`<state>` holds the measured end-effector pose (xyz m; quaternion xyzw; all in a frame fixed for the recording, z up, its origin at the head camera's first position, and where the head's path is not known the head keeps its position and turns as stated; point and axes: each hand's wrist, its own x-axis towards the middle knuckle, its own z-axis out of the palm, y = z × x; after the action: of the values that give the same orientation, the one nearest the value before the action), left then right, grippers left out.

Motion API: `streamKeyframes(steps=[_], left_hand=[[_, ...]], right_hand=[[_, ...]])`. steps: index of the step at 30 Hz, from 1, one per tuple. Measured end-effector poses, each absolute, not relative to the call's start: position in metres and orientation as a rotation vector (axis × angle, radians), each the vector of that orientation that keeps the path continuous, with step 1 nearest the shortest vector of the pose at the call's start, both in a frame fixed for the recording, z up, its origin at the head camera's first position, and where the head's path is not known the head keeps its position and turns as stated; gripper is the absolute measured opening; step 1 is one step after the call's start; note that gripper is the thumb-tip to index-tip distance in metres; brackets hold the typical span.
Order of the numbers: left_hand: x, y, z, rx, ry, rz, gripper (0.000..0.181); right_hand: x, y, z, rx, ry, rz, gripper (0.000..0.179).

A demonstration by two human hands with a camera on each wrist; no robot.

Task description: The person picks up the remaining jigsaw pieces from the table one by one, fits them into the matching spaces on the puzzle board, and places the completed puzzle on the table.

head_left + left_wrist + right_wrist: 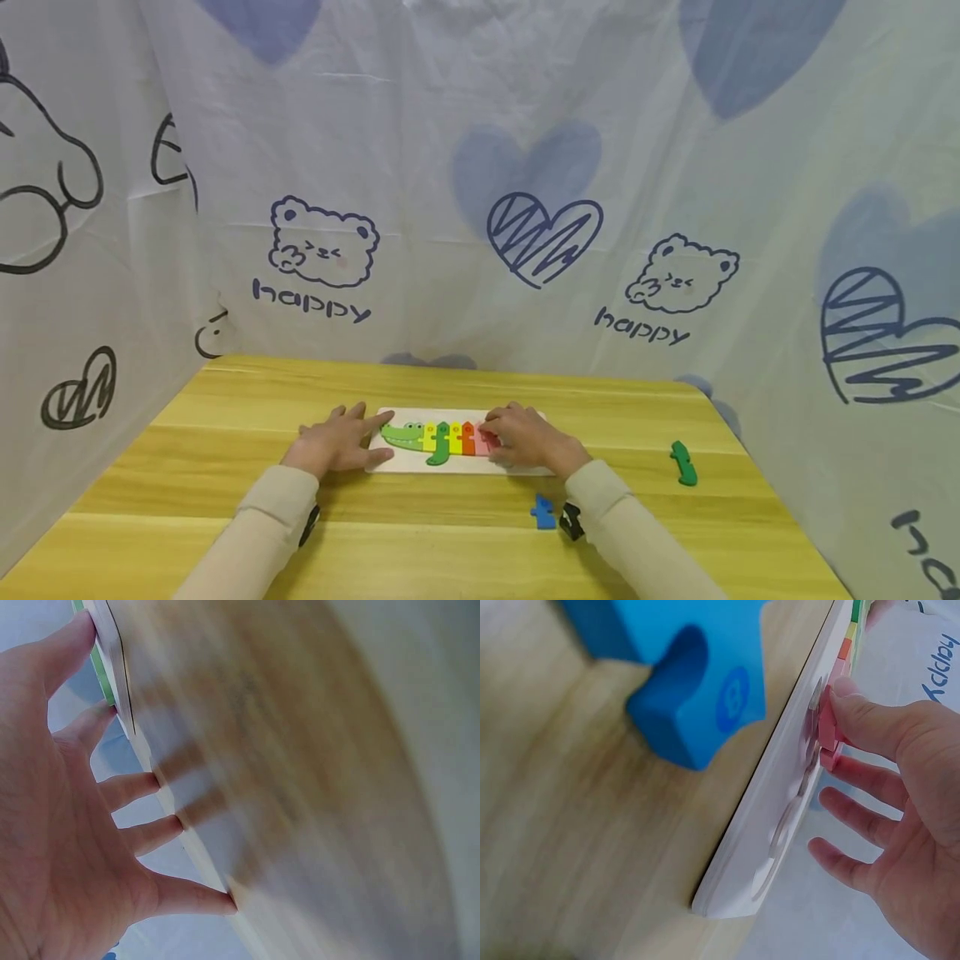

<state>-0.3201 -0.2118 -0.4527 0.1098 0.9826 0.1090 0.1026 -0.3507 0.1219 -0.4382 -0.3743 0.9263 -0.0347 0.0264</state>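
A white puzzle board (pixel 450 467) lies on the table with a crocodile puzzle in it: a green head (pixel 405 436), then yellow, green, orange and light pink pieces. My left hand (pixel 337 442) rests at the board's left end with fingers spread, the thumb and index finger touching its edge. Over the right part of the board, my right hand (pixel 528 437) pinches a deeper pink puzzle piece (pixel 827 724) between thumb and finger. The piece is tilted at the recess beside the light pink one. Its other fingers stand apart from the board.
A blue puzzle piece (pixel 543 512) with an 8 on it lies in front of the board, near the right wrist. Farther right on the wooden table (pixel 420 558) lies a green piece (pixel 683 463). A printed white curtain (pixel 420 167) hangs behind the table and at both sides.
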Motion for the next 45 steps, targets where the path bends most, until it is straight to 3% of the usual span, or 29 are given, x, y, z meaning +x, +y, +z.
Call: streamKeyframes(steps=[45], left_hand=[[-0.3192,-0.2094,-0.4518,0.309,2.893,0.338,0.079]], right_hand=[[-0.3564,0.1195,-0.4468,-1.122,2.907,-0.089,0.046]])
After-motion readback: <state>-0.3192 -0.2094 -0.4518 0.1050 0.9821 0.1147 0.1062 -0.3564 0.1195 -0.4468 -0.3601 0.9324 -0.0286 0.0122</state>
